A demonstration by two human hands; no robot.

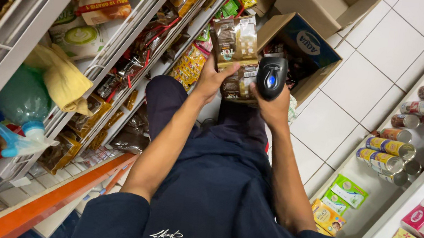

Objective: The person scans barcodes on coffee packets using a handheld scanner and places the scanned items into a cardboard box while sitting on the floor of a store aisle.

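My right hand is wrapped around a black handheld scanner, fingers closed on its grip from below so the blue-buttoned head points up toward twelve o'clock. My left hand is clamped on a strip of brown sachets, thumb and fingers pinching the lower packets; a second brown packet sits just under it, between my two hands, and I cannot tell which hand carries most of its weight. From the scanner, the sachets lie at about ten o'clock, just beside it and nearly touching, so the scanner hand is the nearer one to the printed faces. The strip's long axis runs from six to twelve, slightly leaned toward one o'clock, hanging upright over my lap. Beyond the strip, at twelve to one o'clock, an open cardboard box stands on the white tiled floor, with more brown packets dimly visible inside. At nine o'clock a wire shelf rack carries bagged snacks and a yellow cloth. At three o'clock a white shelf holds cans lying in a row, with small green cartons below them.
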